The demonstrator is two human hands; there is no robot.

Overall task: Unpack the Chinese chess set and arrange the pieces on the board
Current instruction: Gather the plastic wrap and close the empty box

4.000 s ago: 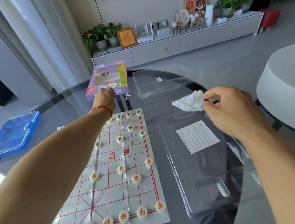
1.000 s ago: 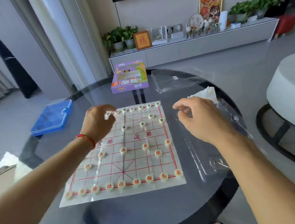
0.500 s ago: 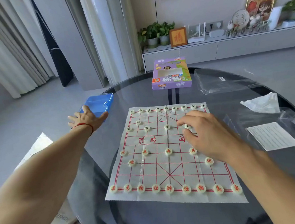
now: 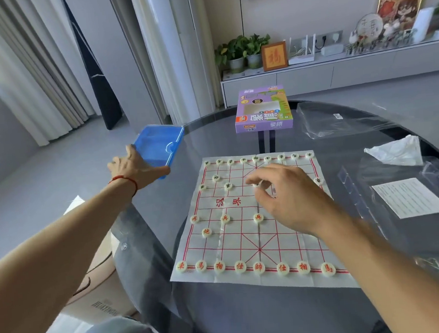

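A round table [image 4: 226,322] of dark, glossy glass fills the view, in a pale living room with long white curtains [image 4: 19,77] and a low grey cabinet [image 4: 337,73] along the far wall. On the glass lies a creased, thin white board sheet [image 4: 248,240] printed with a red grid. Small cream discs sit on it — red-lettered pieces [image 4: 240,266] in a row along the near edge, dark-lettered pieces [image 4: 244,160] along the far edge. Beyond the board stands the purple cardboard game box [image 4: 263,109]. To the right lie crinkled clear plastic wrapping [image 4: 342,121] and a crumpled white tissue [image 4: 395,151]. At the table's left edge, the left hand [image 4: 136,168] grips a translucent blue plastic tray [image 4: 159,145], tilted up off the glass. The right hand [image 4: 284,195] hovers over the board's far half, fingers curled, thumb and forefinger pinching one small pale piece [image 4: 257,184].
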